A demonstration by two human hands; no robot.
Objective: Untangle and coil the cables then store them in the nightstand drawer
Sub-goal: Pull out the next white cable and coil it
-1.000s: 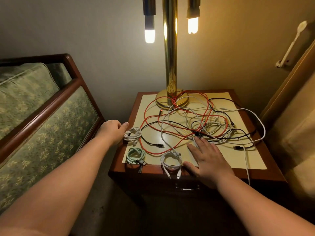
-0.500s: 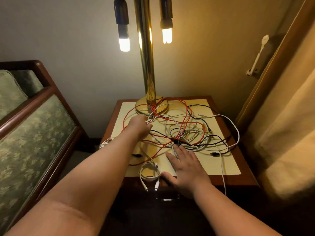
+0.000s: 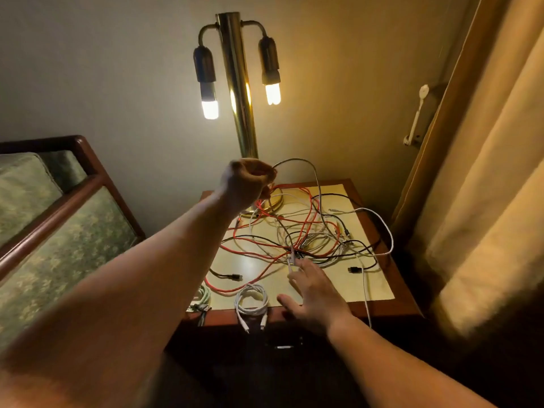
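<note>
A tangle of red, black, white and grey cables (image 3: 306, 234) lies on the nightstand (image 3: 391, 310). My left hand (image 3: 245, 182) is raised above the back left of it and grips one end of a grey-white cable (image 3: 309, 169), which arcs up and drops into the tangle. My right hand (image 3: 313, 293) lies flat with straight fingers on the tangle's near edge, fingertips on a white plug. A coiled white cable (image 3: 251, 301) and a coiled pale green cable (image 3: 203, 298) sit at the front edge. The drawer front (image 3: 284, 346) below is dark.
A brass lamp (image 3: 238, 113) with two lit bulbs stands at the back of the nightstand. A green upholstered sofa with a wooden arm (image 3: 67, 198) is on the left. A tan curtain (image 3: 485, 201) hangs on the right. A yellow mat (image 3: 379, 287) covers the top.
My left hand went from the nightstand's left edge into the tangle, took a grey-white cable and lifted it. My right hand stayed pressing on the tangle's near edge. The view tilted up.
</note>
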